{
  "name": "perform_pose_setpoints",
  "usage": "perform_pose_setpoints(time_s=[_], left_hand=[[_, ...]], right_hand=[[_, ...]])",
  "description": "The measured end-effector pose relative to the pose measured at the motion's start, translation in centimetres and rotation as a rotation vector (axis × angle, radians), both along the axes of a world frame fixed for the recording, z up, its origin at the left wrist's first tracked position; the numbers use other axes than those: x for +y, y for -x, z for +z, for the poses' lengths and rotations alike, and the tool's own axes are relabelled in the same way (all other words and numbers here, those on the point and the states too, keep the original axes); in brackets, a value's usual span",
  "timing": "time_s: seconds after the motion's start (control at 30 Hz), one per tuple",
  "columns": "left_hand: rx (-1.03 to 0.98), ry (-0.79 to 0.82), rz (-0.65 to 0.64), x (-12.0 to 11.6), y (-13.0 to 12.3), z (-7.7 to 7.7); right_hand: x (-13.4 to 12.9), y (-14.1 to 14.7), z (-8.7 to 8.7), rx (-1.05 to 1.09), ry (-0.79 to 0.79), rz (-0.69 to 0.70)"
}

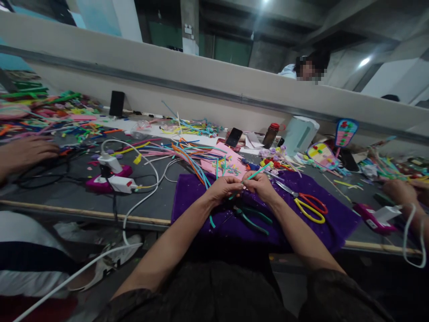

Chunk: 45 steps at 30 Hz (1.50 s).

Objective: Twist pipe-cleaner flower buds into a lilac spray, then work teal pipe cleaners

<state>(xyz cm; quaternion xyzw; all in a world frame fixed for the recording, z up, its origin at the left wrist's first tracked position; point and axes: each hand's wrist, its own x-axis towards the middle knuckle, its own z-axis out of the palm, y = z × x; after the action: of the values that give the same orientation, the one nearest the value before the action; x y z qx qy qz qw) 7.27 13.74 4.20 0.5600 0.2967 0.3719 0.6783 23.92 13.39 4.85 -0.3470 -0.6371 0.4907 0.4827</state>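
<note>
My left hand (225, 188) and my right hand (260, 184) meet above a purple cloth (321, 188), fingers pinched together. Between them they grip a teal pipe cleaner (259, 172), whose free end slants up to the right past my right hand. A short bit of the same green shows below my left fingers. The exact pinch points are hidden by my fingertips. Under my hands, green-handled pliers (251, 221) lie on the cloth. Scissors (306, 206) with one red and one yellow handle rest to the right, their blades pointing up-left.
Blue and orange pipe cleaners (197, 167) fan out left of my hands. Behind are a pink sheet (231, 156) with small bits, a phone (233, 137) and a red-capped bottle (271, 135). Pink power strips (100, 183) with cables sit left. Co-workers' hands (31, 154) are at both sides.
</note>
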Motion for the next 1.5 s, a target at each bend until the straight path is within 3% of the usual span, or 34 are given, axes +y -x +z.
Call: perform_pose_setpoints(time_s=[0.1,0.27,0.37,0.53,0.67,0.83,0.97,1.17,1.37,1.5], left_hand=[[0.0,-0.193,0.168,-0.15,-0.18,0.01],[0.004,-0.242,0.201,-0.35,-0.27,0.15],[-0.042,-0.154,0.117,-0.34,-0.16,0.2],[-0.058,0.138,-0.061,-0.05,0.0,0.03],[-0.029,0.186,-0.115,0.07,-0.06,-0.19],[0.006,-0.113,0.129,-0.32,-0.24,-0.22],[0.003,-0.179,0.202,-0.62,-0.36,-0.18],[-0.027,-0.123,0.128,-0.56,-0.34,-0.15],[-0.058,0.158,-0.056,-0.33,-0.15,-0.02],[-0.035,0.212,-0.131,-0.39,-0.12,0.18]], right_hand=[[0.19,0.14,-0.1,0.016,0.011,-0.07],[0.34,-0.07,-0.18,0.03,0.027,-0.039],[0.38,-0.26,-0.2,0.053,0.021,0.005],[0.25,-0.45,-0.05,0.041,-0.003,0.103],[0.12,-0.34,0.0,0.005,0.024,0.104],[0.17,0.05,-0.06,-0.013,0.01,-0.043],[0.11,0.14,-0.04,-0.014,0.012,-0.07],[0.06,-0.1,0.07,0.009,0.004,-0.012],[-0.11,-0.32,0.34,0.021,-0.023,0.077],[-0.31,0.01,0.54,0.009,0.03,0.096]])
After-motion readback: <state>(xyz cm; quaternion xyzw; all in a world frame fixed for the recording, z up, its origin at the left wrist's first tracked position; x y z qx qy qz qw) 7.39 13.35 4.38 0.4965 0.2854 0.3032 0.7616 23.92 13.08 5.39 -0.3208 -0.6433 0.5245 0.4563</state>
